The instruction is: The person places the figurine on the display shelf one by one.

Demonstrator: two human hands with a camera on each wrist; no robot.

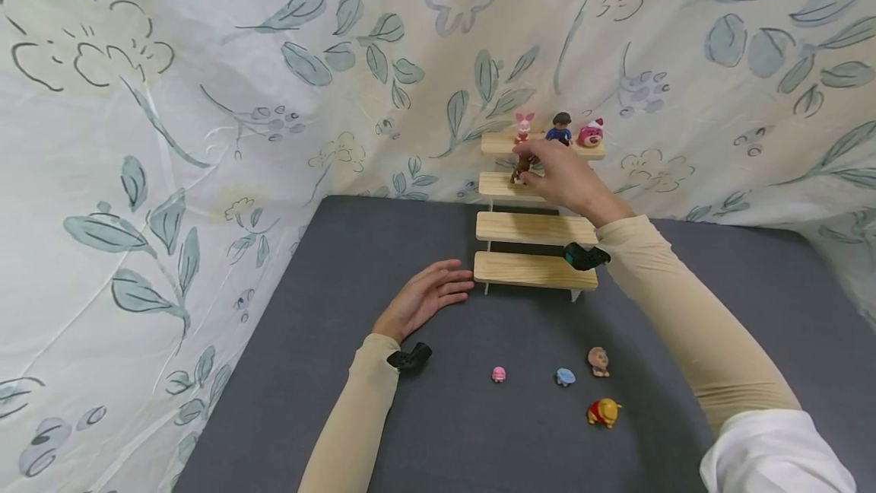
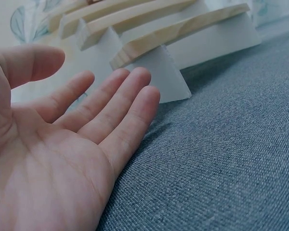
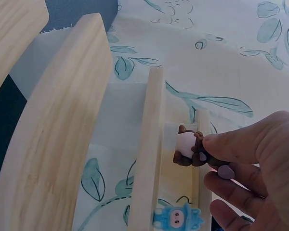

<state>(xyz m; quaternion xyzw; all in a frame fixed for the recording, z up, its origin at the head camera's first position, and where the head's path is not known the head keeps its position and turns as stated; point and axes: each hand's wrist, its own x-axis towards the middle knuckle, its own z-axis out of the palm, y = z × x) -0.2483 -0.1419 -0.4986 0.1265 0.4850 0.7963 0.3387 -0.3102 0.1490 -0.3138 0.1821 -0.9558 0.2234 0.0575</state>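
My right hand [image 1: 563, 175] pinches a small brown figurine [image 3: 187, 147] with a pale belly between thumb and fingers. In the head view the brown figurine [image 1: 523, 166] is over the left part of the second step from the top of a wooden stepped display stand [image 1: 527, 228]. A light-blue figurine [image 3: 177, 217] shows on a step in the right wrist view; the right hand hides that spot in the head view. Beside the stand's lower left end, my left hand [image 1: 427, 297] holds nothing, its fingers [image 2: 116, 120] loosely extended and palm turned partly up.
Along the top step stand a pink-eared figurine [image 1: 523, 128], a figurine in blue [image 1: 560, 128] and a pink bear head [image 1: 591, 132]. On the dark tabletop [image 1: 438, 432] are a pink figurine [image 1: 499, 375], a blue one [image 1: 565, 377], a brownish one [image 1: 598, 361] and a yellow-red bear [image 1: 604, 412]. Floral cloth [image 1: 274, 135] hangs behind.
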